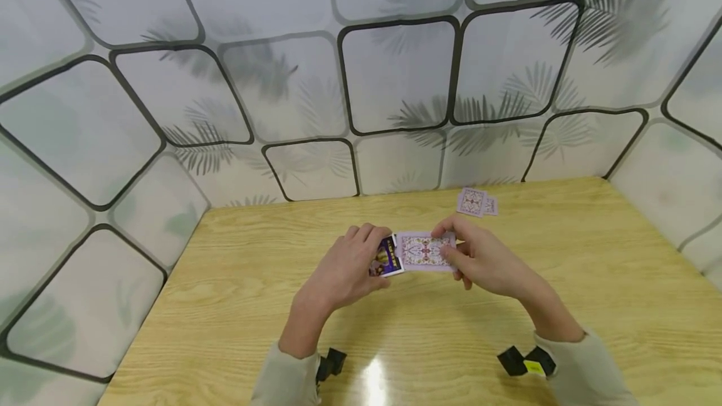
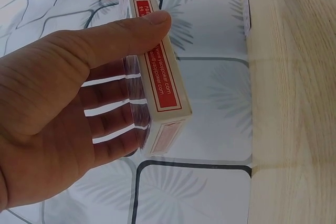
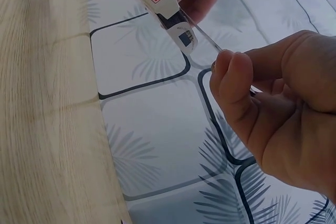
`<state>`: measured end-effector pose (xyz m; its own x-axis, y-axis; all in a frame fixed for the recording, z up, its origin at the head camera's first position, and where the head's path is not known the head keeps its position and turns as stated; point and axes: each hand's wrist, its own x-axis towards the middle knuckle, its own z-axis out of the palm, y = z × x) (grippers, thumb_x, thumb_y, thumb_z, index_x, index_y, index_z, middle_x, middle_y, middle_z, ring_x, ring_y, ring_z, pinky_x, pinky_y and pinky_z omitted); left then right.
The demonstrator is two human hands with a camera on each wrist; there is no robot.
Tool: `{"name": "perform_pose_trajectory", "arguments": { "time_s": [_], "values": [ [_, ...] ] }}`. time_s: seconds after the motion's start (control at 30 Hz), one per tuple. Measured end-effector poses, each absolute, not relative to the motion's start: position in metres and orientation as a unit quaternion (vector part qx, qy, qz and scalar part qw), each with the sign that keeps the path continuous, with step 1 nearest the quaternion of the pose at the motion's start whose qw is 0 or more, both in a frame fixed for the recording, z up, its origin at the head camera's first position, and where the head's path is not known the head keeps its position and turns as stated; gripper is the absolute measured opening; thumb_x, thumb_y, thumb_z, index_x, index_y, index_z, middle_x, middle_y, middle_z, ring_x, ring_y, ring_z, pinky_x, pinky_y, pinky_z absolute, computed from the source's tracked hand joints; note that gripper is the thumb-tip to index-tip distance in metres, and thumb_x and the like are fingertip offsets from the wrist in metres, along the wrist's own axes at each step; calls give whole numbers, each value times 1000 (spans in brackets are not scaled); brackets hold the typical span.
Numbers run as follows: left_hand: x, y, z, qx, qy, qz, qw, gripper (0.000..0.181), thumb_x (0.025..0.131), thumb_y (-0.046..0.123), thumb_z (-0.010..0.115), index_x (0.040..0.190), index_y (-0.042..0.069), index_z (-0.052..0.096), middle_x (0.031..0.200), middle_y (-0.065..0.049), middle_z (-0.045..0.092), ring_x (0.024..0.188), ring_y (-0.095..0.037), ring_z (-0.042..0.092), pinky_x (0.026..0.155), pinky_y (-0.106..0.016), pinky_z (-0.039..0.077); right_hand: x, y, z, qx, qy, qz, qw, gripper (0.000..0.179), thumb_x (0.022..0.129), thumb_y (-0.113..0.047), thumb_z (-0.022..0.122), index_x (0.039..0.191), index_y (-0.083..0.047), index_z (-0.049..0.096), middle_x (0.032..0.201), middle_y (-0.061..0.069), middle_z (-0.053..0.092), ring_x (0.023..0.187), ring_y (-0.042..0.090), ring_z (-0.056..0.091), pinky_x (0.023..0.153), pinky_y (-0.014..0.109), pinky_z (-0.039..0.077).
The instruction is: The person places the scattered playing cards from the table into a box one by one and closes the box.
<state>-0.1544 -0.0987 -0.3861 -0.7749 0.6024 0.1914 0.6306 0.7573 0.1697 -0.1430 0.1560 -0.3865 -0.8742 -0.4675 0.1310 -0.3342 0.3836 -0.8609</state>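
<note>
Over the middle of the table, my left hand grips a playing card box, thumb along one narrow side and fingers along the opposite one. The box's side is white with a red printed panel. At its right end, the right hand pinches playing cards between thumb and fingers, their patterned lilac back facing up. The cards' left end meets the box's opening. Seen edge-on in the right wrist view, the cards form a thin line by the box's open flap. How many cards are pinched, I cannot tell.
Two lilac-backed cards lie overlapped near the table's back edge, beyond the right hand. The wooden table meets a wall covering with dark outlines and leaf prints at the back and sides.
</note>
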Motion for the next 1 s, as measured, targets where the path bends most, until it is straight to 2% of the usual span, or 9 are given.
{"name": "perform_pose_trajectory", "arguments": {
  "time_s": [0.2, 1.0],
  "values": [
    [-154, -97, -386, -335, -933, -114, 65, 77, 73, 34, 81, 136, 15, 40, 126, -3, 52, 110, -20, 49, 89, -37, 46, -143, 155, -386, -244, 832, -491, 79, 19, 97, -6, 50, 115, -10, 47, 67, 8, 51, 52, 15, 51, 41, 30, 47],
    [-154, -94, -387, -335, -932, -119, 64, 78, 73, 35, 81, 134, 13, 40, 123, -4, 51, 107, -18, 49, 88, -35, 46, -142, 160, -386, -239, 824, -506, 85, 15, 97, -6, 49, 112, -6, 48, 69, 10, 49, 51, 16, 50, 42, 31, 48]
  ]
}}
